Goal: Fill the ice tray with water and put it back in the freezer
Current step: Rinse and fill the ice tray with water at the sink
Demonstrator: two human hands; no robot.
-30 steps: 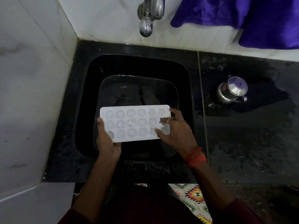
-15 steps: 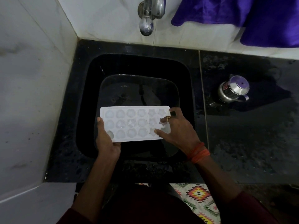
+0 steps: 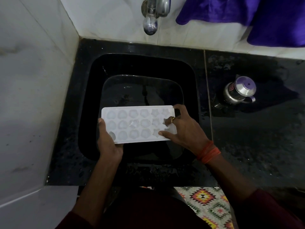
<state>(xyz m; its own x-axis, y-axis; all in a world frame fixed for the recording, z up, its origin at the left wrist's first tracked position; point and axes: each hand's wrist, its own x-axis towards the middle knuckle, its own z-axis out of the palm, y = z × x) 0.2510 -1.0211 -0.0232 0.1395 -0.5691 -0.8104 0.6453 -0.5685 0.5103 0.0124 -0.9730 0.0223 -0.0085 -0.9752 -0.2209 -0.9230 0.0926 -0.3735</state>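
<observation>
You gripped ice tray (image 3: 137,123) level over sink (image 3: 142,66), left hand (image 3: 109,144) at 9 o'clock, right hand (image 3: 184,131) at 3, cells up for filling.

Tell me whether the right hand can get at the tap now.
Probably yes. Nothing stands between the right hand and the tap beyond the sink, but it holds the ice tray, so the left hand would carry that alone.

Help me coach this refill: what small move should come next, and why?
Probably move the ice tray forward under the tap: the left hand and right hand hold it over the near side of the sink, short of the spout, and no water runs.
</observation>
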